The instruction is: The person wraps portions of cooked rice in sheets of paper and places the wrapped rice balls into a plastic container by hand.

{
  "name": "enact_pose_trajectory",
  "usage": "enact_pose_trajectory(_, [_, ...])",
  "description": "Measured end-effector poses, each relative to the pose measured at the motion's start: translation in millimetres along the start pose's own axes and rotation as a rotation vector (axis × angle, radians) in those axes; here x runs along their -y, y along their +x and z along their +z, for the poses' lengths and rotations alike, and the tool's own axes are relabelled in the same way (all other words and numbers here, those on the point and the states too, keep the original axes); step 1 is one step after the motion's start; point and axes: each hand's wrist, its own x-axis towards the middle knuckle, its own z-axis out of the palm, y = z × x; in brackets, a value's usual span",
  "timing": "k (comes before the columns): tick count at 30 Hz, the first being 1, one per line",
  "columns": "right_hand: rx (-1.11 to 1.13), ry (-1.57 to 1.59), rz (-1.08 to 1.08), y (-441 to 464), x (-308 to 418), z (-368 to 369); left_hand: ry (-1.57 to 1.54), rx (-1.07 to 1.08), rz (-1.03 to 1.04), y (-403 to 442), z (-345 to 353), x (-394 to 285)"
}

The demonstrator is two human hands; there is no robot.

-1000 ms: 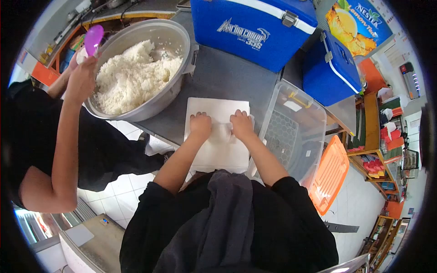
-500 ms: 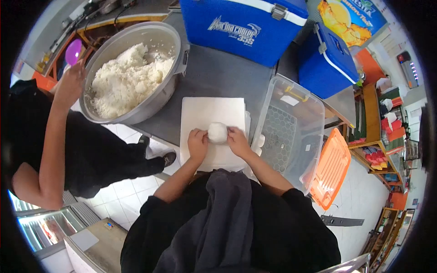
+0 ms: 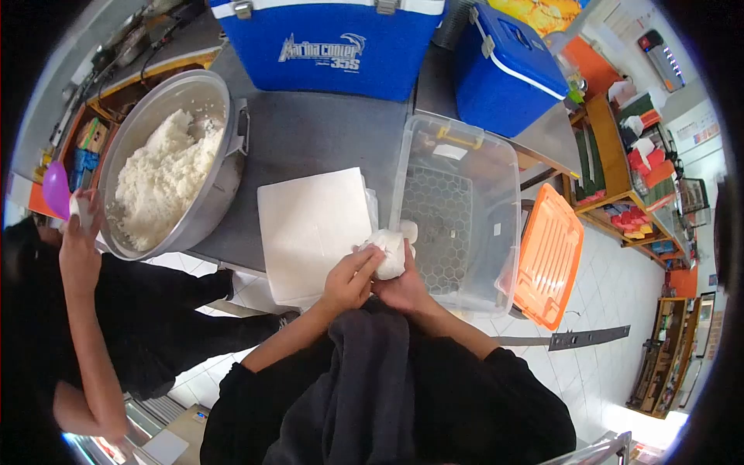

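A rounded white paper-wrapped bundle (image 3: 390,256) is between my two hands, above the right front corner of a stack of white paper sheets (image 3: 310,225). My left hand (image 3: 349,280) has its fingers laid over the bundle's left side. Cupped beneath and along its right side is my right hand (image 3: 406,290). Just beyond the bundle, similar white bundles (image 3: 408,230) show at the near left of a clear plastic bin (image 3: 496,256); my hands partly hide them. What is inside the bundle cannot be seen.
A large metal pot of white rice (image 3: 167,170) stands at the left. A co-worker's hand (image 3: 80,252) is beside it with a purple scoop (image 3: 56,190). Two blue coolers (image 3: 333,46) line the back. An orange lid (image 3: 550,260) leans right of the bin.
My hands have lifted the bundle off the paper and brought it right and closer to me, by the bin. The view has turned rightward. The co-worker's hand has come lower.
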Motion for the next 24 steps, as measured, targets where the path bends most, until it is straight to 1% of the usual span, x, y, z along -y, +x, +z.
enact_pose_trajectory(1, [-0.054, -0.093, -0.010, -4, 6, 4, -0.054, 0.036, -0.055, -1, 6, -4])
enact_pose_trajectory(2, [-0.058, -0.087, -0.017, -7, 14, -4, -0.107, 0.072, -0.109, -2, 11, -7])
enact_pose_trajectory(3, [-0.107, -0.113, -0.076, -12, 24, -18, -0.113, 0.081, -0.109, -1, 12, -9])
enact_pose_trajectory(4, [-0.156, -0.140, -0.134, -16, 36, -33, -0.033, 0.259, -0.067, 3, 10, -11])
enact_pose_trajectory(5, [-0.157, -0.138, -0.137, -16, 51, -46, 0.050, 0.431, -0.025, 5, 8, -12])
enact_pose_trajectory(6, [-0.302, -0.392, -0.261, -15, 69, -59, 0.101, 0.518, -0.075, 2, 8, -13])
enact_pose_trajectory(7, [-0.446, -0.648, -0.382, -11, 89, -75, 0.102, 0.519, -0.077, -2, 6, -11])
enact_pose_trajectory(9, [-0.645, -0.883, -0.433, 14, 136, -135, -0.109, 0.460, -0.238, -11, -5, -4])
enact_pose_trajectory(10, [-0.643, -0.880, -0.432, 26, 154, -163, -0.198, 0.489, -0.370, -16, -15, -3])
enact_pose_trajectory(11, [-0.873, -1.268, -0.431, 38, 169, -188, -0.287, 0.513, -0.504, -21, -25, -6])
enact_pose_trajectory(12, [-1.094, -1.664, -0.412, 49, 181, -206, -0.466, 0.500, -0.661, -23, -33, -11])
enact_pose_trajectory(13, [-1.083, -1.670, -0.400, 60, 189, -216, -0.646, 0.478, -0.820, -25, -42, -19])
enact_pose_trajectory(14, [-1.103, -1.731, -0.334, 70, 194, -225, -0.640, 0.468, -0.832, -24, -50, -28])
enact_pose_trajectory(15, [-1.120, -1.790, -0.266, 79, 196, -235, -0.844, 0.425, -1.022, -22, -60, -38])
enact_pose_trajectory(16, [-1.101, -1.790, -0.249, 87, 195, -251, -1.045, 0.370, -1.209, -18, -69, -48])
enact_pose_trajectory(17, [-1.043, -1.668, -0.228, 95, 193, -266, -1.137, 0.360, -1.253, -14, -77, -54])
enact_pose_trajectory(18, [-0.984, -1.543, -0.208, 104, 190, -281, -1.158, 0.359, -1.272, -10, -82, -58])
enact_pose_trajectory(19, [-0.964, -1.537, -0.195, 111, 188, -292, -1.136, 0.383, -1.252, -9, -86, -57])
enact_pose_trajectory(20, [-0.889, -1.435, -0.219, 117, 187, -303, -1.086, 0.417, -1.214, -9, -90, -54])
enact_pose_trajectory(22, [-0.811, -1.438, -0.322, 132, 183, -356, -0.913, 0.496, -1.100, -7, -93, -31])
enact_pose_trajectory(23, [-0.801, -1.435, -0.316, 136, 178, -358, -0.734, 0.588, -0.959, -4, -93, -4])
enact_pose_trajectory(24, [-0.786, -1.339, -0.294, 138, 176, -358, -0.497, 0.709, -0.722, 4, -93, 39])
